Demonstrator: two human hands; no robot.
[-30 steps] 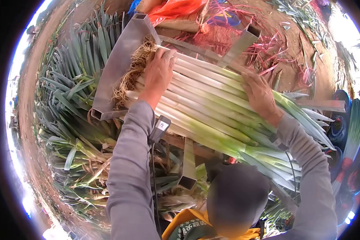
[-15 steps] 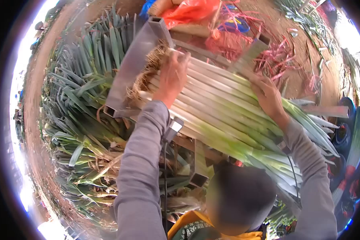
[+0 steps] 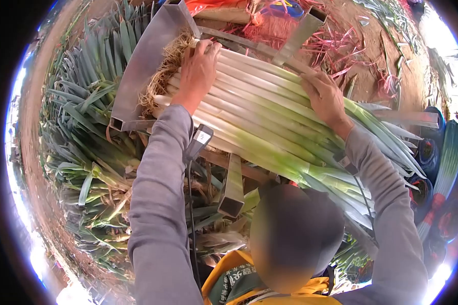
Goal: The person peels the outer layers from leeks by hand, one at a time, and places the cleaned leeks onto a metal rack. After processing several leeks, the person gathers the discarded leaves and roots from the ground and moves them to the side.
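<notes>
Two bare hands steady a bundle of leeks [image 3: 259, 122] lying across a metal rack [image 3: 232, 185]. The left hand [image 3: 198, 71] lies open, palm down, at the root end beside the steel end plate [image 3: 142, 66], and the right hand [image 3: 326, 96] rests open on the far edge mid-stalk. Even pressure toward the plate would likely keep the roots flush.

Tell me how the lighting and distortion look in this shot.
Head view: strong fisheye, curving the grey metal channel toward the black round border; sunlight blows out the left and right edges; the white-and-green leek stalks, left hand and right hand look sharp.
</notes>
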